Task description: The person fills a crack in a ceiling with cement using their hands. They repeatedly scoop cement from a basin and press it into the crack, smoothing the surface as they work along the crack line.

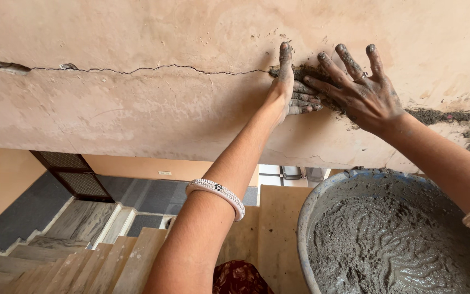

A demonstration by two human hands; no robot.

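Note:
A long crack runs across a pinkish plaster wall. My left hand is cupped edge-on against the wall at the crack's right end, smeared with grey wet cement. My right hand lies flat on the wall just to the right, fingers spread, pressing a lump of wet cement into the crack between the two hands. A grey cement strip fills the crack further right. Below my right forearm stands a metal pan full of wet cement.
Stone stairs drop away at the lower left, with a dark metal grille beside them. A wooden board lies under the pan. White bangles ring both wrists.

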